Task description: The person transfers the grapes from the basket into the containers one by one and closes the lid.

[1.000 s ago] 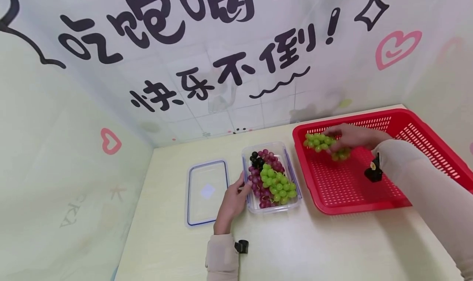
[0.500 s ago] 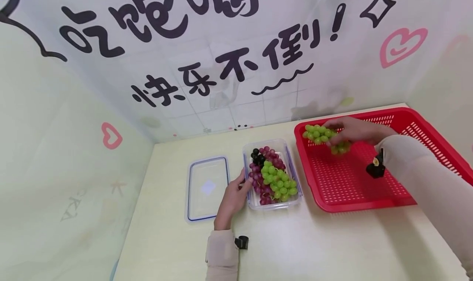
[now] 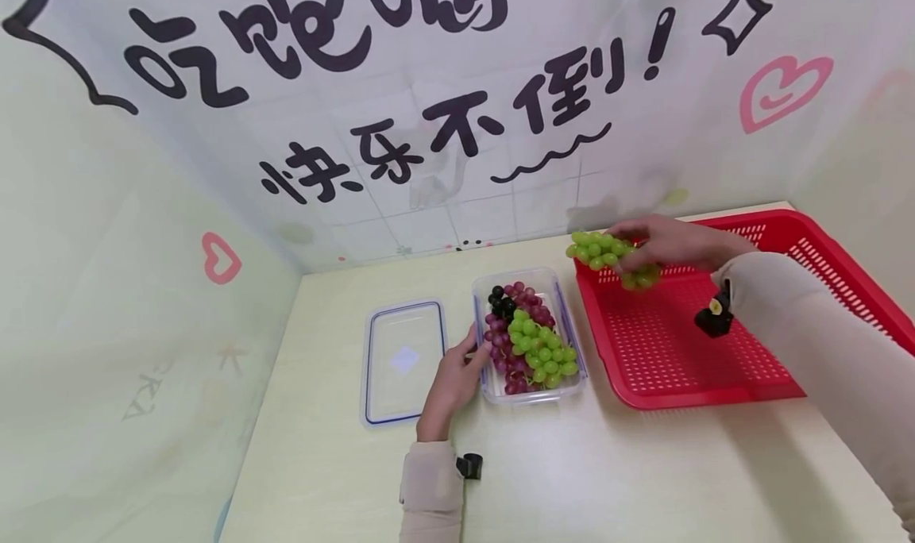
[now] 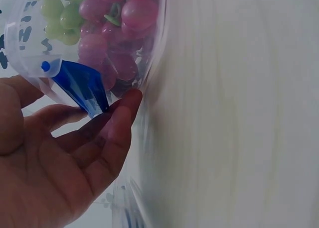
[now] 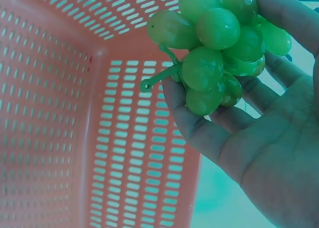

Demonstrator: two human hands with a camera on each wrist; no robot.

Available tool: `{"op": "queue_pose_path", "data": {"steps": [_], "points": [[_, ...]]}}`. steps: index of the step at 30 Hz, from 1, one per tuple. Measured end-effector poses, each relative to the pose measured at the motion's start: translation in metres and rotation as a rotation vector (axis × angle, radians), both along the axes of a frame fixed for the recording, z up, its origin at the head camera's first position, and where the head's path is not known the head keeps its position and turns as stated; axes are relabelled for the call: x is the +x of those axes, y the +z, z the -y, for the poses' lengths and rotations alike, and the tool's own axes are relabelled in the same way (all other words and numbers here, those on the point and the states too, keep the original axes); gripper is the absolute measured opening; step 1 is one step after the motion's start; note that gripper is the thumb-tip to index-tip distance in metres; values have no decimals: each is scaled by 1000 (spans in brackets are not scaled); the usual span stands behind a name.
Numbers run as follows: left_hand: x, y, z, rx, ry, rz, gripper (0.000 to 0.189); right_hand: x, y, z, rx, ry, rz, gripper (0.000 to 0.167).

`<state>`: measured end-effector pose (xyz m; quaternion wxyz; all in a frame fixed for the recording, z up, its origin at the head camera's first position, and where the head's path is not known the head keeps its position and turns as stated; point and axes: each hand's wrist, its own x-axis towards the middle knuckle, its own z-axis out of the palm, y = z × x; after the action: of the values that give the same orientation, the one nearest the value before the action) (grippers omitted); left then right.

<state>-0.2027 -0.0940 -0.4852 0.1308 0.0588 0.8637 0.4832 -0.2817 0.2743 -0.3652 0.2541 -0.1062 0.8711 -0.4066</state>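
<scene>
My right hand (image 3: pixel 661 243) grips a bunch of green grapes (image 3: pixel 599 249) above the far left part of the red basket (image 3: pixel 596 340). In the right wrist view the fingers curl round the green bunch (image 5: pixel 209 44), whose short stem sticks out. My left hand (image 3: pixel 456 376) holds the left side of a clear plastic food container (image 3: pixel 515 400); in the left wrist view its fingers bend against the wall by a blue latch (image 4: pixel 82 86). Inside the container lie purple grapes (image 3: pixel 498 354), black grapes (image 3: pixel 498 301) and another green bunch (image 3: pixel 545 351).
A clear lid with a blue seal (image 3: pixel 403 362) lies flat on the pale table (image 3: pixel 322 464), left of the container. The perforated red basket stands close to the container's right. A printed cloth (image 3: pixel 400 75) hangs behind the table.
The right hand has lifted the green grapes a little and moved them left, to the basket's far left rim. The left hand keeps its place on the container.
</scene>
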Motion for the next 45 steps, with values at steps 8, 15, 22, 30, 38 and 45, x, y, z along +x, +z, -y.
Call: {"op": "queue_pose_path", "data": {"steps": [8, 15, 22, 30, 38, 45], "points": [[0, 1, -1, 0, 5, -1, 58, -4, 6, 18, -52, -1, -30, 57], [2, 2, -1, 6, 9, -4, 57, -7, 6, 36, -58, -18, -71, 56], [1, 2, 1, 3, 6, -17, 57, -9, 7, 57, -129, 8, -51, 52], [3, 2, 0, -4, 10, 3, 58, -12, 1, 76, -156, 15, -99, 55], [4, 3, 1, -2, 16, -8, 58, -14, -1, 92, -184, 26, -83, 58], [4, 2, 1, 6, 22, 4, 58, -19, -8, 103, -174, 61, -66, 56]]}}
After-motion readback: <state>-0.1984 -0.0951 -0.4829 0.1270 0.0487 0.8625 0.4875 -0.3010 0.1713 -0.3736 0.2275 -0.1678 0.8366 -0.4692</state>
